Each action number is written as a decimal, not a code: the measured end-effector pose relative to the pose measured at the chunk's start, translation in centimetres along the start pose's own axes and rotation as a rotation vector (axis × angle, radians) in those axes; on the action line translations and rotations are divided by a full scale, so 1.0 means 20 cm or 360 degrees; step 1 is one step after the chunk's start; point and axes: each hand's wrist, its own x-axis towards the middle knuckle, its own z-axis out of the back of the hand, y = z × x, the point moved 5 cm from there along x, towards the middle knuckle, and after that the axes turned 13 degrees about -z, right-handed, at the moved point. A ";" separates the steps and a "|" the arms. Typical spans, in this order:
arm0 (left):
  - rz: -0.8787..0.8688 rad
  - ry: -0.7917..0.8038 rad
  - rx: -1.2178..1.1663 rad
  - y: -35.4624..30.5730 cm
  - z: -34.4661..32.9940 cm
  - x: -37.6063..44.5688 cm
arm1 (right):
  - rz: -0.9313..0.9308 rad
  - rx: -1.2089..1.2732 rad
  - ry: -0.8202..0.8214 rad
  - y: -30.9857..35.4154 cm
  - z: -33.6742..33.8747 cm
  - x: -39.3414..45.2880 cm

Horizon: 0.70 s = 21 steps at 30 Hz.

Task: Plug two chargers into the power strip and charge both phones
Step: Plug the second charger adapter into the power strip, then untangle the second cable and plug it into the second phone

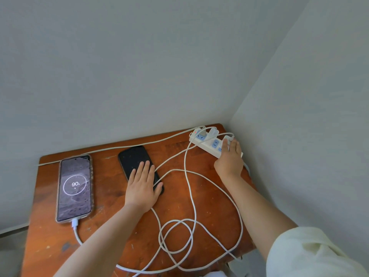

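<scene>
A white power strip [207, 143] lies at the table's far right corner with a red light on. Two white chargers sit in it: one charger [209, 133] near its far end, another charger [228, 138] under my right fingertips. My right hand [229, 159] rests on the strip's near end, fingers touching that plug. A phone in a clear case [74, 187] lies at the left, its lit screen showing 90, a white cable [75, 224] plugged in its bottom. My left hand [142, 186] lies flat on a dark-screened black phone [133, 158], hiding its lower end.
The wooden table [211, 208] stands in a corner between two grey walls. Long white cables [175, 236] loop over its right half and front edge. The strip's own cord [119, 147] runs along the back edge to the left.
</scene>
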 end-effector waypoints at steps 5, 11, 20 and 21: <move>0.0007 0.0072 -0.0027 0.00 0.00 0.01 | 0.0015 -0.0011 0.0010 0.01 0.02 -0.01; -0.0041 0.0147 -0.0274 0.01 0.05 -0.03 | 0.0064 -0.0129 0.0069 0.00 0.07 -0.01; 0.0098 0.0094 -0.0309 0.18 0.02 -0.44 | 0.0185 -0.0026 0.0114 -0.01 0.13 -0.05; 0.0100 0.0123 -0.0279 0.19 0.01 -0.48 | 0.0235 0.0034 0.0121 -0.02 0.14 -0.05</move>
